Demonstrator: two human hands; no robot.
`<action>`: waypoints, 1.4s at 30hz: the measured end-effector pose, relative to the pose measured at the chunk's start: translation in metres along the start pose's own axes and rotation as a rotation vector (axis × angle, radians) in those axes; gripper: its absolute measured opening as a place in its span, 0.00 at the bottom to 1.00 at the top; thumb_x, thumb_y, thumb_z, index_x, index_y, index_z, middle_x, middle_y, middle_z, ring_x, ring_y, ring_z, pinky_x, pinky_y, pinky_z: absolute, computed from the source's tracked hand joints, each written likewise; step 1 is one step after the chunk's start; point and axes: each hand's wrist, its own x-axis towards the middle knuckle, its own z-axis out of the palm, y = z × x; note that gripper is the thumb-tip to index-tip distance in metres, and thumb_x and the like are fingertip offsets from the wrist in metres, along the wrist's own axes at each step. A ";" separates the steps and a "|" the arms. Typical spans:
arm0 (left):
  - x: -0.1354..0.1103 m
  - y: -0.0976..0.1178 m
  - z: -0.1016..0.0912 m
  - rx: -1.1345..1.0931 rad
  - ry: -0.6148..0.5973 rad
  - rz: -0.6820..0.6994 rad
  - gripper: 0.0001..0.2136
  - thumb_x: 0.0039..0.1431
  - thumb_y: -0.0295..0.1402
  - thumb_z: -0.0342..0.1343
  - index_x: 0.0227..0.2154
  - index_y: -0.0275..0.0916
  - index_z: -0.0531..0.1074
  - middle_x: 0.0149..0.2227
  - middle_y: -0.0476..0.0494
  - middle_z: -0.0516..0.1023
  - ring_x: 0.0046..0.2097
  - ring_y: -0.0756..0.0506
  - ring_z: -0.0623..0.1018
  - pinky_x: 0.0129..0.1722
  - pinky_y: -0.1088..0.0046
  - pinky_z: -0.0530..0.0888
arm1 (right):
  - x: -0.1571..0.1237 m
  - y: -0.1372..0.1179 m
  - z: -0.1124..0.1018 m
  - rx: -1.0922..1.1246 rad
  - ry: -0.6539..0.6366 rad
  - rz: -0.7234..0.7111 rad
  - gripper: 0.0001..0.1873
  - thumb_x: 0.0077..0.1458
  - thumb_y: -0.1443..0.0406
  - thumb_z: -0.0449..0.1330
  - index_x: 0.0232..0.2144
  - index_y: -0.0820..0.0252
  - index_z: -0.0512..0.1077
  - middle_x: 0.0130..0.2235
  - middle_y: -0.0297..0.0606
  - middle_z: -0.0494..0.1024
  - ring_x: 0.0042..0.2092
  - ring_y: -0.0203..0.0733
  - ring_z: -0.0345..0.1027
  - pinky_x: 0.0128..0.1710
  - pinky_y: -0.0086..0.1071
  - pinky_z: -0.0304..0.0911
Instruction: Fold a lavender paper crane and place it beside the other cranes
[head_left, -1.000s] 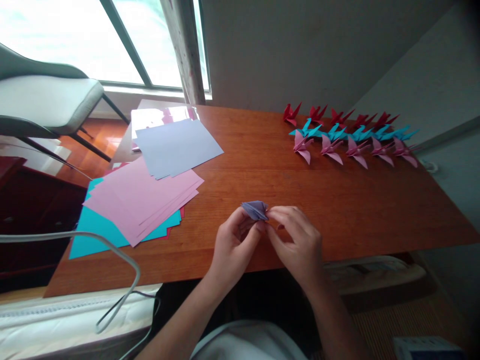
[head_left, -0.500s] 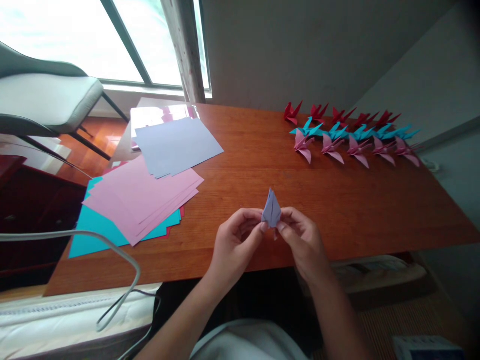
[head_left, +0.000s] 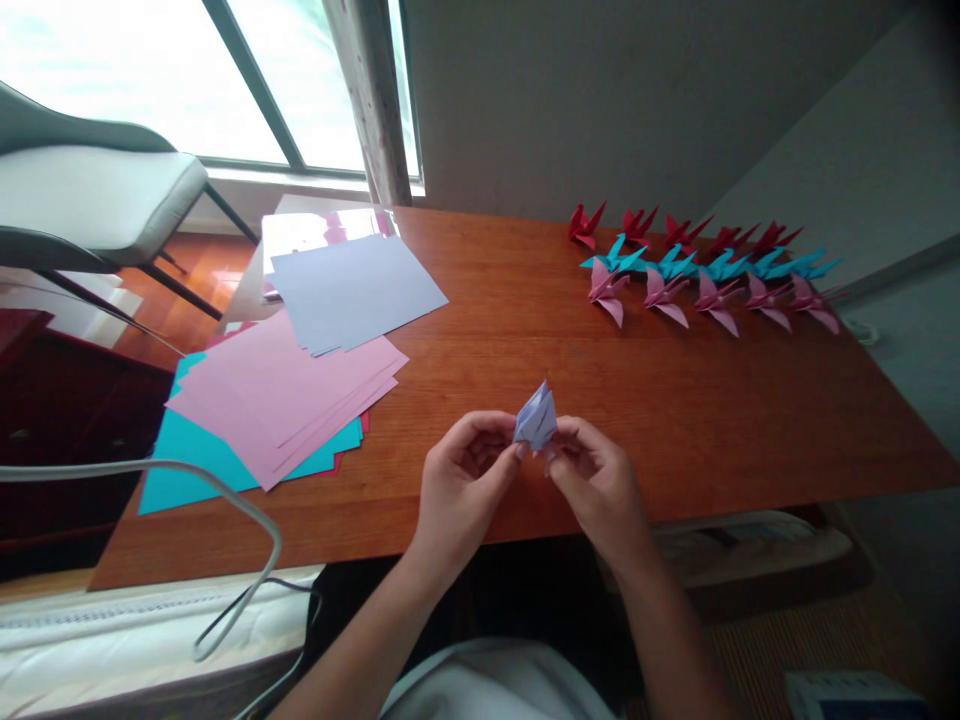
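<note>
Origami piece of lavender paper is pointing its tip forward between the left hand and the right hand, over the wooden table; a mid-fold step seems to be in progress, the next move calling for aligned layers and light, even pressure. Both hands are curling partly closed, each pinching its own side of the paper between thumb and fingers. Ahead and left of the left hand, lavender sheets are overlapping pink sheets, while pink cranes are standing in a row beyond the right hand.
</note>
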 end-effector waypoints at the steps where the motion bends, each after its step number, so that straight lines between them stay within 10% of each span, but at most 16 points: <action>1: 0.000 0.000 0.000 0.007 -0.014 0.005 0.06 0.55 0.28 0.67 0.35 0.37 0.77 0.35 0.46 0.80 0.38 0.49 0.79 0.40 0.76 0.76 | 0.000 0.001 -0.001 -0.017 -0.006 -0.009 0.05 0.60 0.65 0.59 0.36 0.56 0.75 0.36 0.36 0.79 0.38 0.41 0.73 0.37 0.32 0.69; 34: -0.007 -0.003 -0.002 0.354 -0.189 0.388 0.09 0.56 0.18 0.59 0.35 0.37 0.78 0.35 0.44 0.79 0.37 0.48 0.78 0.37 0.74 0.74 | 0.005 0.005 -0.032 0.105 -0.179 -0.295 0.11 0.55 0.72 0.67 0.37 0.50 0.78 0.35 0.33 0.77 0.39 0.40 0.70 0.40 0.36 0.66; 42: -0.008 0.007 -0.004 0.375 -0.338 0.305 0.06 0.60 0.24 0.60 0.41 0.37 0.76 0.38 0.43 0.79 0.38 0.49 0.77 0.39 0.74 0.73 | 0.006 0.007 -0.038 0.161 -0.283 -0.238 0.11 0.55 0.72 0.67 0.37 0.51 0.79 0.34 0.34 0.76 0.38 0.41 0.69 0.38 0.37 0.65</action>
